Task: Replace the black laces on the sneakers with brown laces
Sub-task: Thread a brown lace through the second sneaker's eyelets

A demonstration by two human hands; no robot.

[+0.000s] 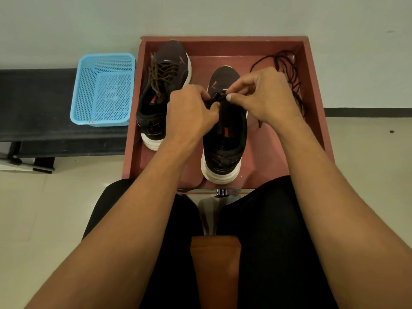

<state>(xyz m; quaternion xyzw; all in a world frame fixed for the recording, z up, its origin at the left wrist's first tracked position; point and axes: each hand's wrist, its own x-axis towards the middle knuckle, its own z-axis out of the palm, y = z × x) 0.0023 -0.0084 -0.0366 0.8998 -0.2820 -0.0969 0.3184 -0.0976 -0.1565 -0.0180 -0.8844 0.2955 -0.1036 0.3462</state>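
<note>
One view — camera worn on my head, facing forward and tilted down over my lap point(269, 230). Close range: my forearms point(133, 224) fill the lower frame, left hand point(191, 112) and right hand point(263, 94) meet mid-frame above the red tray point(223, 39). Wall point(200, 14) runs along the top, floor point(33, 208) down both sides — wide lens, edges bowed.

**Both hands pinch a lace over the nearer sneaker**

In a reddish-brown wooden tray point(312, 90), the left hand point(191, 112) and right hand point(263, 94) pinch a dark lace point(217, 98) at the front eyelets of a black, white-soled sneaker point(225, 139). To its left, a matching black sneaker point(153, 121) carries brown laces point(163, 74). A loose black lace point(287, 70) lies tangled in the tray's far right corner. A light-blue perforated plastic basket point(104, 90) sits on a black bench point(33, 103).
</note>
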